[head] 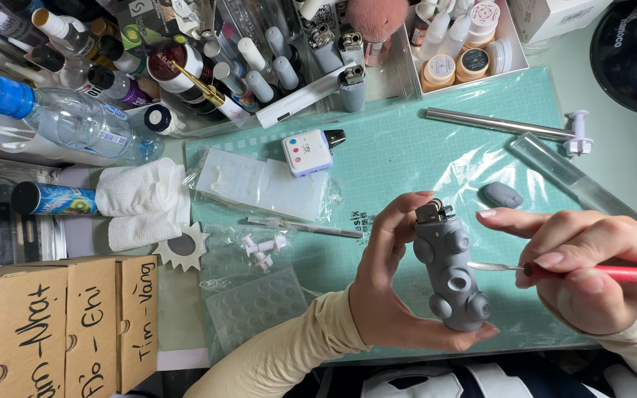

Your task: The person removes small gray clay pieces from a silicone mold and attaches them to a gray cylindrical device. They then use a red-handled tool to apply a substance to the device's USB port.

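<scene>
Head view: left hand (pixel 388 284) fingers wrapped around a grey clay-covered lighter (pixel 451 269), right hand (pixel 580 269) fingers pinched on a red-handled sculpting tool (pixel 554 270) touching its side, above the green cutting mat (pixel 422 155).

A lighter coated in grey clay (pixel 451 273), studded with round cupped knobs, stands upright above the table's near edge. A red-handled sculpting tool (pixel 584 271) lies level, its metal tip touching the clay.

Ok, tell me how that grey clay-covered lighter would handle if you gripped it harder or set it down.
The grey clay-covered lighter probably dents easily: a metal-tipped tool is shaping it, so the coat looks soft. The left hand holds it by the edges. Its raised round knobs would likely make it rock rather than roll on the cutting mat.
</scene>
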